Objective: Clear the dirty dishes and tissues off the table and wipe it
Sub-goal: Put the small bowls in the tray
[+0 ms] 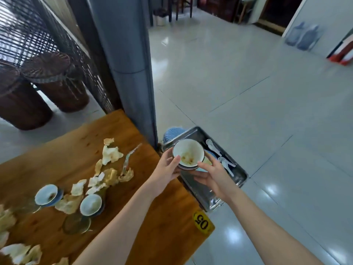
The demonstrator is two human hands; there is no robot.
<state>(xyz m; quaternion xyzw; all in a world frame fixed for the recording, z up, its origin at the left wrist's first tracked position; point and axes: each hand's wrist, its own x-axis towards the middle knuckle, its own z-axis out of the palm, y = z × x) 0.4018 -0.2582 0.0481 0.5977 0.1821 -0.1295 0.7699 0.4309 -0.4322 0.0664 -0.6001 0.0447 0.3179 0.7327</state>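
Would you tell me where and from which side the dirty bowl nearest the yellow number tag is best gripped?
Once left hand and right hand release the stacked bowls, pinch the bowl by its right rim, thumb inside, fingers on the blue outer wall, coming from the right: the table is bare there, while tissues crowd its left and a glass lies in front.

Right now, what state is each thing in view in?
Table: not yet cleared.
Tissues: crumpled, scattered on table.
Leftmost bowl: dirty, upright on table.
Middle bowl: dirty, upright on table.
Tray: beside table, partly loaded.
Spoons: lying in tray.
Held bowl: dirty, upright, gripped by left hand and right hand above tray.
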